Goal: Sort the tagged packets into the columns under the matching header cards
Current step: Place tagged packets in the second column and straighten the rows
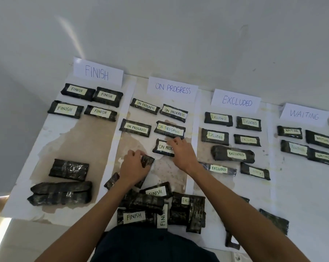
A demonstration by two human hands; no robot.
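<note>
Below the ON PROGRESS card [172, 89], four ON PROGRESS packets [136, 128] are laid in two rows of two. A fifth ON PROGRESS packet [162, 147] is laid one row further below the card, on the right side of that column. Its right end is covered by the right hand [180, 151], and the fingers are bent over it so that the packet is held down on the paper sheet [292, 186]. Lower still and a little to the left of the card, a dark packet [147, 161] is pinched by the left hand [134, 165], with the fingers curled round one end. No tag is seen on this packet, so its word cannot be told. Left of the card, the FINISH card [97, 72] is placed, and four FINISH packets [65, 109] are lined up under it. Far below the card and to its left, two big dark bundles [60, 193] are laid with no tag showing. Right of the card, the EXCLUDED card [236, 101] is placed with several EXCLUDED packets [218, 118] under it. Further right again, the WAITING card [304, 115] is placed over four WAITING packets [289, 131]. Far below the card, between the two arms, a pile of packets [141, 202] is heaped up. Some tags in the pile are marked FINISH, and one is half hidden.
</note>
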